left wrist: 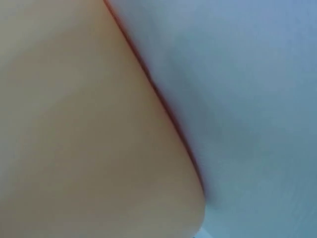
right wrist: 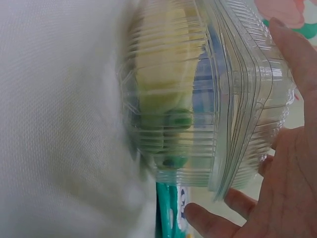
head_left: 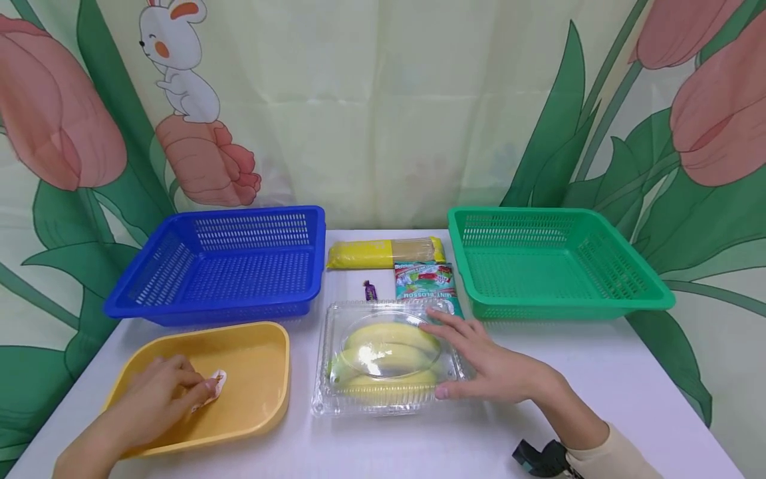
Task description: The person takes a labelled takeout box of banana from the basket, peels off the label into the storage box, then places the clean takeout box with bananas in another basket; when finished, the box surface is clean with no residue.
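In the head view, my left hand [head_left: 161, 396] is down inside the yellow tray [head_left: 257, 392]. Its thumb and fingers pinch a small white wrapped piece [head_left: 221, 378] with reddish marks, partly hidden by the hand. The left wrist view shows only the blurred side of the tray [left wrist: 99, 124] beside the white cloth. Spread fingers of my right hand [head_left: 497, 362] touch the right side of a clear plastic clamshell box [head_left: 326, 392] with bananas [head_left: 389, 356] inside. In the right wrist view, that hand [right wrist: 292, 168] lies along the edge of the box [right wrist: 223, 99].
A blue basket [head_left: 215, 309] stands behind the tray, and a green basket [head_left: 562, 307] at the back right. Between them lie a yellow pack of noodles [head_left: 365, 255], a teal Mint Blossom bag [head_left: 425, 279] and a small purple candy [head_left: 370, 291]. A curtain hangs behind.
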Motion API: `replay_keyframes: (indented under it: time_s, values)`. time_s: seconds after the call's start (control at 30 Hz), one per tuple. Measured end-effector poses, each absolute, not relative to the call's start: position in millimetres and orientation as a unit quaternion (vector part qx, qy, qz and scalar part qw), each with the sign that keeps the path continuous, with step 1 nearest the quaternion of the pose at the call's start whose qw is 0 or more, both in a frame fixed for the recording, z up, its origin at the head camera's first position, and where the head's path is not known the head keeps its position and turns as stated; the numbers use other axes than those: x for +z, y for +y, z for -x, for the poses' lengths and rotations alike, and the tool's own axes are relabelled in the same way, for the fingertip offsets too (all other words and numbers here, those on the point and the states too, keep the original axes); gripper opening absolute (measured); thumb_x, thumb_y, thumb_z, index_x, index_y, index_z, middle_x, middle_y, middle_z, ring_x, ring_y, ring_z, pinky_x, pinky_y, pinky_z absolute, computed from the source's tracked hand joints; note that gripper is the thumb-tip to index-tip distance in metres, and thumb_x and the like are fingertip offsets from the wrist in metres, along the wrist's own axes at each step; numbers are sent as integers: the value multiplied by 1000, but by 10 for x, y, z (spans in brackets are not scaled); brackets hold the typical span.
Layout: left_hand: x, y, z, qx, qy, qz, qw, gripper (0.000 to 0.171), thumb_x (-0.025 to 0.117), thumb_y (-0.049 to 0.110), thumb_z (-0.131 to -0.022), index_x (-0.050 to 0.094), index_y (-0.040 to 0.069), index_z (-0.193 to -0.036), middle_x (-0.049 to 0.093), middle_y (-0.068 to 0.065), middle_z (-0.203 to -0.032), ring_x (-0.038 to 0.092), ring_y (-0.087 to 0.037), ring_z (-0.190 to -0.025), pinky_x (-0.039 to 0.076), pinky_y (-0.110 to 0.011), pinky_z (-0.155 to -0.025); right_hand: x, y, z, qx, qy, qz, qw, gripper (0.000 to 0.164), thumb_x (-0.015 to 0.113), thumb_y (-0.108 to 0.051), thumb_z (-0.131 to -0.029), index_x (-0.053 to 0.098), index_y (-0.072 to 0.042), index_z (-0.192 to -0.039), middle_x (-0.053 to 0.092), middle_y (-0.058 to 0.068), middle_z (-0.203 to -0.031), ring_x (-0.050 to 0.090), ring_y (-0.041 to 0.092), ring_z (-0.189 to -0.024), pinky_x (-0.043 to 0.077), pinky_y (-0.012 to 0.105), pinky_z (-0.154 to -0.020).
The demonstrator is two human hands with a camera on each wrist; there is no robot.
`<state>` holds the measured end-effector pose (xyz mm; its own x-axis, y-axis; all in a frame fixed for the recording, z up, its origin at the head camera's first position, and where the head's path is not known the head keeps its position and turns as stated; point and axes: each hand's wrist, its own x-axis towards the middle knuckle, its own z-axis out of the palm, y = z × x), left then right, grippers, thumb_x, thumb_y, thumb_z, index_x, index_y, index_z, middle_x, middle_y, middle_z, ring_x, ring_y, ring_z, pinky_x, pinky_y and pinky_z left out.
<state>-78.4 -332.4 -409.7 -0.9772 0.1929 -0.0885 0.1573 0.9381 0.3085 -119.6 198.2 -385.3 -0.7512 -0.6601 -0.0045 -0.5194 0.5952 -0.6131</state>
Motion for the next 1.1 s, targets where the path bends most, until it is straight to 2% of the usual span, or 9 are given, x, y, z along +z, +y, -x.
replay_keyframes:
  time_s: [0.2, 0.4, 0.57, 0.73, 0.83, 0.97, 1.1]
  values:
    - [-4104, -3333, 828, 177, 974, -114, 81, 6, 82, 31, -88, 78, 27, -88, 56, 14, -77, 47, -3, -74, 44, -21, -66, -3888, 1963, 1175, -299, 886, 335, 116, 86, 73, -54, -91, 29, -32, -162, 9, -8, -172, 14, 33, -152, 33, 71, -108]
    - [-4107, -3281, 854, 194, 971, -82, 112, 14, 84, 20, -86, 75, 18, -97, 64, 11, -84, 54, -9, -78, 52, -19, -70, -3879, 1963, 1199, -297, 884, 341, 117, 86, 72, -56, -92, 28, -34, -162, 7, -9, -172, 11, 33, -153, 30, 72, -110]
    - [-4112, -3259, 840, 183, 974, -101, 90, 22, 84, 17, -84, 75, 18, -104, 61, 12, -84, 51, -6, -76, 49, -20, -67, -3874, 1968, 1200, -304, 882, 340, 118, 85, 72, -54, -92, 28, -35, -161, 7, -8, -172, 11, 34, -153, 28, 73, -110]
    - [-4109, -3255, 844, 169, 977, -99, 87, 24, 85, 18, -84, 73, 19, -105, 62, 11, -89, 53, -10, -81, 51, -27, -74, -3882, 1966, 1194, -309, 880, 340, 118, 85, 73, -53, -92, 28, -35, -161, 7, -7, -172, 10, 35, -153, 24, 75, -111]
    - [-4112, -3258, 845, 158, 979, -91, 91, 25, 85, 21, -84, 72, 21, -105, 63, 10, -94, 55, -15, -88, 53, -37, -83, -3886, 1964, 1189, -311, 880, 338, 119, 85, 73, -54, -92, 28, -35, -162, 7, -8, -172, 10, 35, -153, 25, 75, -111]
    - [-4145, -3282, 832, 143, 980, -122, 66, 26, 85, 27, -84, 68, 24, -104, 63, 8, -100, 56, -19, -95, 52, -50, -90, -3886, 1967, 1186, -310, 881, 337, 119, 85, 73, -54, -92, 28, -35, -161, 7, -8, -172, 11, 35, -152, 28, 75, -109]
    - [-4179, -3306, 815, 129, 980, -148, 40, 31, 84, 33, -84, 64, 24, -106, 66, 3, -112, 59, -24, -100, 51, -56, -92, -3886, 1968, 1189, -306, 884, 333, 117, 85, 73, -55, -91, 28, -37, -161, 7, -9, -171, 11, 35, -152, 29, 75, -109]
